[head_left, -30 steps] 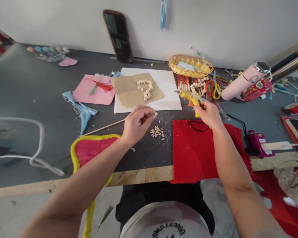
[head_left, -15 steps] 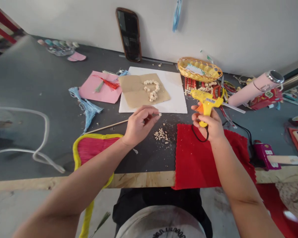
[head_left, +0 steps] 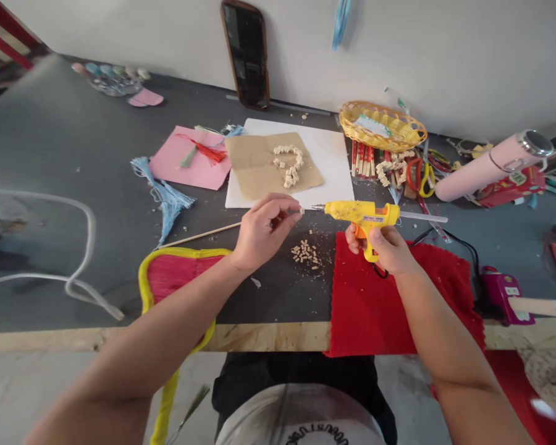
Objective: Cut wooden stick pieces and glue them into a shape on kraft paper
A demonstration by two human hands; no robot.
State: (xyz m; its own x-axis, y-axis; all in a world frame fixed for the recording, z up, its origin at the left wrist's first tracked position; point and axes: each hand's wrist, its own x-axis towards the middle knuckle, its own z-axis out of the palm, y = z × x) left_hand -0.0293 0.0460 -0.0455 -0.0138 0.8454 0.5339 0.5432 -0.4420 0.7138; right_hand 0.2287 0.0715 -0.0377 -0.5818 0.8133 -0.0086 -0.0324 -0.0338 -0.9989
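Between thumb and fingertips, my left hand (head_left: 269, 230) pinches a small pale wooden piece (head_left: 301, 211). My right hand (head_left: 387, 246) is wrapped round the handle of a yellow glue gun (head_left: 359, 214), a clear glue stick (head_left: 424, 217) jutting from its back. The gun's metal nozzle points left, close to the pinched piece. Below the nozzle lies a loose pile of small wooden pieces (head_left: 305, 253) among crumbs. Beyond my hands, a curved row of joined pieces (head_left: 296, 157) rests on brown paper (head_left: 250, 164) over a white board (head_left: 336, 173).
A red cloth (head_left: 375, 309) lies under my right forearm, beside a purple power socket (head_left: 507, 296). A yellow-edged pink piece (head_left: 176, 272) sits under my left forearm. Behind are a wicker basket (head_left: 398, 139), scissors (head_left: 421, 178), a pink flask (head_left: 491, 164) and a leaning phone (head_left: 248, 59).
The glue gun has swung level and moved left and down, bringing its nozzle close to the wooden piece. My left hand keeps its pinch nearly in place.
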